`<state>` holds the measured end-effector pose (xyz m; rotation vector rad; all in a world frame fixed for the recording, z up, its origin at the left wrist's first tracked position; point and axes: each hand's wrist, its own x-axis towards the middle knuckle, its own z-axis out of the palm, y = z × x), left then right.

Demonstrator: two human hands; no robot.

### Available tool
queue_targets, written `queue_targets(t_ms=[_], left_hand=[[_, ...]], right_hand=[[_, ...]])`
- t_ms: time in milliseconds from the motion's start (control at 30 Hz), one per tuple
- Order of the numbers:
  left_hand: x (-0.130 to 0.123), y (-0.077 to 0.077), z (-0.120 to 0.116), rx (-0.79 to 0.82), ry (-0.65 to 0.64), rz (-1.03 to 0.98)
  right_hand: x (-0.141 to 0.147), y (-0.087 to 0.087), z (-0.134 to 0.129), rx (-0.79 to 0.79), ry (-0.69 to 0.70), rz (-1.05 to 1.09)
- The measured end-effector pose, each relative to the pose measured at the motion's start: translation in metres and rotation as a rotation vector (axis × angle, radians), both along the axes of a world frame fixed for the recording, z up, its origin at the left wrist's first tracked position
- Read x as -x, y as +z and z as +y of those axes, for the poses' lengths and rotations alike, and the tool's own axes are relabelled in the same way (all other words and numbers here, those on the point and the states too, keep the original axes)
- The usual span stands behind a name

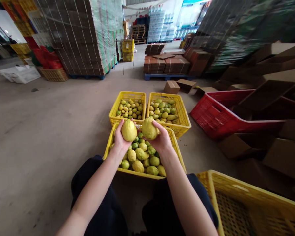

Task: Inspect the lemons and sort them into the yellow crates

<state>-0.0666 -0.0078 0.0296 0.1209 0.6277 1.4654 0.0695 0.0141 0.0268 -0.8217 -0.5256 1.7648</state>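
Note:
My left hand (120,139) is wrapped round a large yellow-green fruit (129,130). A second fruit (149,128) of similar size is held in my right hand (162,139). Both fruits are above the near yellow crate (140,174), which holds several yellow and green fruits (140,153). Just beyond it stand two more yellow crates side by side. The back left crate (114,115) contains small round yellow fruits (130,108), and the back right crate (184,114) contains longer yellow-green ones (165,109).
A yellow crate (250,190) stands at the lower right, its visible inside bare. Further right are a red crate (211,114) and loose cardboard boxes (282,157). Flattened cardboard (177,65) lies on a blue pallet (159,77) ahead. Wrapped stacks (73,36) rise behind.

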Motion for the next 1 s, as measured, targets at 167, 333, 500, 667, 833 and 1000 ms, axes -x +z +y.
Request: queue_targets(t_ms=[167, 333, 500, 667, 833, 1000], left_hand=[[-0.001, -0.004, 0.002, 0.025, -0.021, -0.026], [-0.003, -0.015, 0.005, 0.153, 0.06, -0.042], [-0.004, -0.017, 0.008, 0.173, 0.05, -0.062], [-0.003, -0.014, 0.007, 0.106, -0.006, -0.074], [-0.002, -0.01, 0.007, 0.115, -0.023, -0.036], [-0.003, -0.009, 0.006, 0.086, -0.027, -0.025]], right_hand=[[0.004, -0.001, 0.0, 0.047, -0.153, -0.021], [0.008, -0.007, 0.004, 0.054, -0.226, -0.087], [0.008, -0.002, 0.002, 0.2, -0.21, -0.072], [0.005, 0.002, -0.002, 0.178, -0.073, -0.018], [0.001, -0.006, 0.0, 0.137, -0.109, -0.012], [0.002, -0.014, 0.005, 0.092, -0.045, -0.013]])
